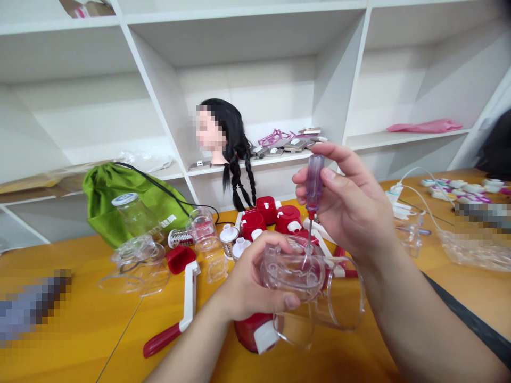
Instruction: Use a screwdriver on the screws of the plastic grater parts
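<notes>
The right hand (pixel 347 202) pinches a small screwdriver (pixel 314 178) between thumb and fingertips, its translucent purple handle upright and its thin metal shaft pointing down into a clear plastic cup (pixel 293 271). The left hand (pixel 257 279) curls around that cup, holding it tilted, with the shaft's tip inside it. Just beyond the cup stands a larger clear container (pixel 341 303), above a red base (pixel 247 332) with a white tab. Nearby on the orange table (pixel 80 361) lie a white crank handle (pixel 189 298) with a red grip, red lids (pixel 266 209), a metal grater drum (pixel 179 238) and a clear jar (pixel 136 215). Behind them are a green drawstring bag (pixel 120 205) and, on a white shelf (pixel 255 159), a mannequin head (pixel 223 138) with black braids
</notes>
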### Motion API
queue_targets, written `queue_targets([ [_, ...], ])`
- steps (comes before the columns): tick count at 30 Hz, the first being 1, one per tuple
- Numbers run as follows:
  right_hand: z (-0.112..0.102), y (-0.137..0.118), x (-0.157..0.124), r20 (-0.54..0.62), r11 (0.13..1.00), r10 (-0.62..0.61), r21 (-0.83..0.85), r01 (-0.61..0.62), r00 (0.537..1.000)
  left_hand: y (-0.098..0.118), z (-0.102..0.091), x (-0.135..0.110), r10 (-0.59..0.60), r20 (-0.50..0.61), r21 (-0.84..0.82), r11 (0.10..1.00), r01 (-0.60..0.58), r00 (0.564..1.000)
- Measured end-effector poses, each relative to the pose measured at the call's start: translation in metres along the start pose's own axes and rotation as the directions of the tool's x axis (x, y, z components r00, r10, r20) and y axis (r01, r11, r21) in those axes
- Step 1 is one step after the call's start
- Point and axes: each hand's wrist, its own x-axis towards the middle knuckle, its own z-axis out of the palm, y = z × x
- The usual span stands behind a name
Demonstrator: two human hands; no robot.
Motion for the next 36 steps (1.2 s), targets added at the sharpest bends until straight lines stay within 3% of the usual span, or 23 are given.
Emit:
queue_targets([
  [10,0.0007,0.0008,-0.0006,0.055,1.0,0.007,0.006,-0.007,0.998,-0.0002,0.0004,-0.0007,-0.01,0.004,-0.039,0.999,0.011,1.0],
  [21,0.0017,0.0037,0.002,0.036,0.998,-0.061,0.002,0.061,0.997,-0.0028,0.0,-0.002,-0.01,0.013,-0.025,1.0,0.01,1.0],
  [36,-0.0024,0.0069,0.0034,0.019,1.0,-0.023,-0.013,0.024,1.0,-0.0016,-0.0004,-0.0022,-0.003,0.018,-0.027,1.0,0.003,1.0],
])
